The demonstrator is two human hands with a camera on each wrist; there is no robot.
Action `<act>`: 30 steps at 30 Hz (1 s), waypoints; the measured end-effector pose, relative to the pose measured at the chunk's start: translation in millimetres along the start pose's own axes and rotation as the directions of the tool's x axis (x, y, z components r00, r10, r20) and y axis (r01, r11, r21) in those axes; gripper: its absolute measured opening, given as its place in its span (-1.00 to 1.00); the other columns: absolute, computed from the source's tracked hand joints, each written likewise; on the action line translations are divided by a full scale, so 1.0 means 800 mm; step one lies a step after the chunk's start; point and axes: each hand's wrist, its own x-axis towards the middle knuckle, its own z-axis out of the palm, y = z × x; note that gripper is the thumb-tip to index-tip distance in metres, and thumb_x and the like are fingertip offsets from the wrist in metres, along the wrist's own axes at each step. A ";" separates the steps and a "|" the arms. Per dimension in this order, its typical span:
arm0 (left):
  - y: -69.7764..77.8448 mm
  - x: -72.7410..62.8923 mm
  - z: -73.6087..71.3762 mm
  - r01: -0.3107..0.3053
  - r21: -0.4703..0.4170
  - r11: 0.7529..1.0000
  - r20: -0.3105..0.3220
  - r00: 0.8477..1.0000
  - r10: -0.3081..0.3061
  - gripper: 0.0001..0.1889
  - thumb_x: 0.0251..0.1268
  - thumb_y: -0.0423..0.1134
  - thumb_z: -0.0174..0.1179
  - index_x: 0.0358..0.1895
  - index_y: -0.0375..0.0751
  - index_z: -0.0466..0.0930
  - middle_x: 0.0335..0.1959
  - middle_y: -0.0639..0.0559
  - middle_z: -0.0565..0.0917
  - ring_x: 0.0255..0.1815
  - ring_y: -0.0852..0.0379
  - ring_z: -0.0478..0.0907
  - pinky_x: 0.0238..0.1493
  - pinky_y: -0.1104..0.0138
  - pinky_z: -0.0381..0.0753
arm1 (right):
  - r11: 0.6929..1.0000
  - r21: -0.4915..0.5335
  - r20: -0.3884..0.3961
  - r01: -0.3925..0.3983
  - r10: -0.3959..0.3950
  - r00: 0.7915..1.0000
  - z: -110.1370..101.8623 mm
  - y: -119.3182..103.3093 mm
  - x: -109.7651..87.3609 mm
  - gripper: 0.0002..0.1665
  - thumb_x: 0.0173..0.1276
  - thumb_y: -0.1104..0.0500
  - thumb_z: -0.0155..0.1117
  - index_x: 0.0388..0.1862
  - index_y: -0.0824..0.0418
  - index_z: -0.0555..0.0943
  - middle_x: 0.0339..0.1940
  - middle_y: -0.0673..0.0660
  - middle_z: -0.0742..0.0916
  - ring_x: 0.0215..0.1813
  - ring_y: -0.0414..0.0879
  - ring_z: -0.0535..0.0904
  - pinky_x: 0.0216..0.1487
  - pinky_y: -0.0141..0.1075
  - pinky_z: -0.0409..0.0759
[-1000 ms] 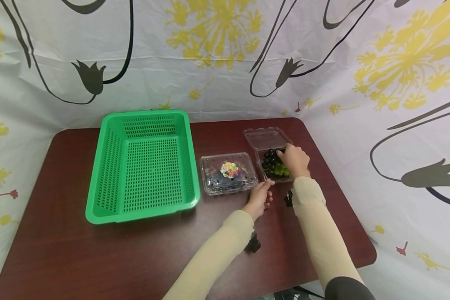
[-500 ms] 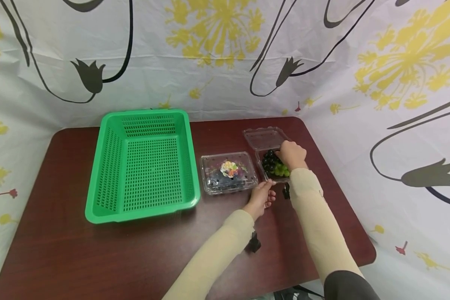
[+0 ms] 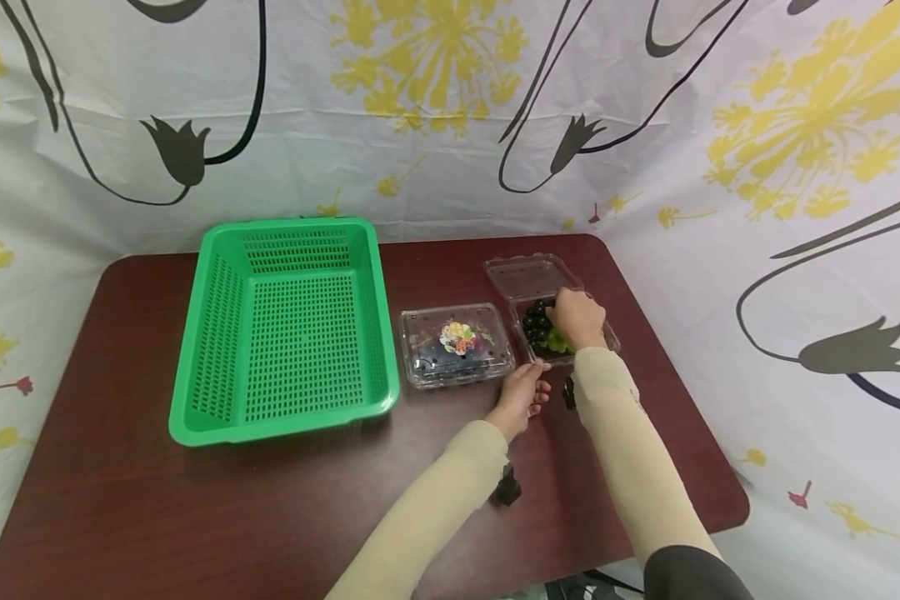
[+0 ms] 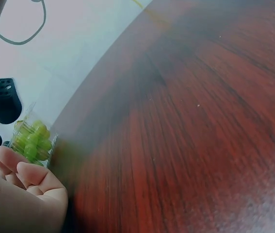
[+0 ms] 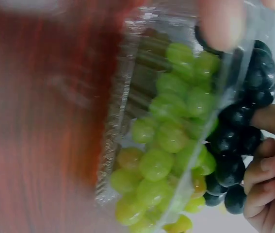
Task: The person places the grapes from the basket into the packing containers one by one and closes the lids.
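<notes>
At the table's right stands a clear plastic clamshell container (image 3: 521, 329) with its lid (image 3: 532, 277) folded back. Black grapes (image 3: 537, 321) and green grapes (image 3: 555, 340) lie in it. My left hand (image 3: 521, 398) pinches the container's front edge. My right hand (image 3: 579, 318) reaches into the container from above, its thumb and curled fingers gripping the black grapes (image 5: 230, 167), as the right wrist view shows. Green grapes (image 5: 164, 131) fill the near side there. In the left wrist view, my left hand's fingers (image 4: 35, 177) are bent in front of the green grapes (image 4: 33, 141).
Left of the open container lies a shut clear clamshell (image 3: 457, 371) with a fruit sticker, dark contents inside. A large green plastic basket (image 3: 386, 350) stands left of it on the red-brown table (image 3: 330, 517). A patterned cloth (image 3: 450, 192) hangs behind and on both sides.
My right hand has shifted a little left over the container and now covers more of the grapes. My left hand stays at the container's front edge.
</notes>
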 end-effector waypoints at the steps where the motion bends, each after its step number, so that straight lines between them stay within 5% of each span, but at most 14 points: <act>1: 0.000 0.000 -0.001 -0.003 0.002 1.000 0.001 1.000 0.003 -0.68 0.46 0.00 0.01 -0.02 -0.09 0.65 -0.61 0.14 0.48 -0.66 0.30 0.37 -0.61 0.48 0.27 | 1.000 0.000 -0.005 -0.001 0.001 1.000 0.002 0.000 -0.001 -0.49 0.45 -0.02 0.11 0.15 0.36 0.50 -0.04 0.48 0.66 -0.10 0.39 0.62 -0.10 0.28 0.54; 8: 0.001 -0.001 0.000 -0.009 -0.007 1.000 -0.002 1.000 0.009 -0.67 0.45 -0.01 0.02 -0.01 -0.11 0.66 -0.64 0.16 0.47 -0.67 0.31 0.35 -0.62 0.49 0.26 | 1.000 0.000 -0.013 0.017 -0.017 1.000 0.002 0.008 -0.005 -0.44 0.46 -0.08 0.10 0.21 0.31 0.50 -0.09 0.45 0.68 -0.21 0.31 0.65 -0.23 0.19 0.57; 14: -0.001 -0.001 0.002 -0.002 -0.020 1.000 -0.004 1.000 0.002 -0.65 0.46 0.00 0.01 0.01 -0.14 0.64 -0.64 0.16 0.45 -0.67 0.31 0.34 -0.63 0.49 0.26 | 0.999 0.025 0.062 0.037 -0.038 0.997 -0.015 0.016 -0.007 -0.45 0.45 -0.11 0.10 0.18 0.27 0.56 -0.06 0.42 0.69 -0.27 0.25 0.65 -0.34 0.08 0.57; 18: -0.001 -0.001 0.001 0.004 -0.016 1.000 0.000 1.000 -0.004 -0.66 0.45 0.01 0.02 0.00 -0.12 0.64 -0.65 0.16 0.45 -0.68 0.32 0.33 -0.65 0.50 0.25 | 0.994 0.104 0.077 0.028 -0.036 0.996 -0.031 0.025 -0.003 -0.42 0.49 -0.14 -0.01 0.31 0.19 0.48 0.12 0.38 0.64 -0.13 0.26 0.63 -0.26 0.09 0.53; 22: 0.000 0.001 0.001 0.006 -0.015 1.000 -0.003 1.000 -0.006 -0.66 0.44 0.02 0.03 0.00 -0.09 0.65 -0.66 0.17 0.45 -0.70 0.33 0.33 -0.66 0.51 0.23 | 0.980 0.201 0.024 0.009 -0.014 1.000 -0.044 0.039 0.002 -0.44 0.54 -0.11 -0.12 0.26 0.21 0.51 0.06 0.33 0.68 -0.22 0.21 0.62 -0.32 0.00 0.48; 30: 0.000 0.000 -0.001 0.001 0.010 1.000 0.017 1.000 -0.001 -0.65 0.46 0.02 0.02 0.02 -0.10 0.65 -0.65 0.17 0.45 -0.69 0.33 0.32 -0.65 0.51 0.23 | 0.963 0.268 0.030 -0.036 0.029 0.999 -0.053 0.060 0.011 -0.51 0.53 0.01 -0.08 0.17 0.31 0.55 0.14 0.37 0.63 0.15 0.32 0.52 0.07 0.22 0.47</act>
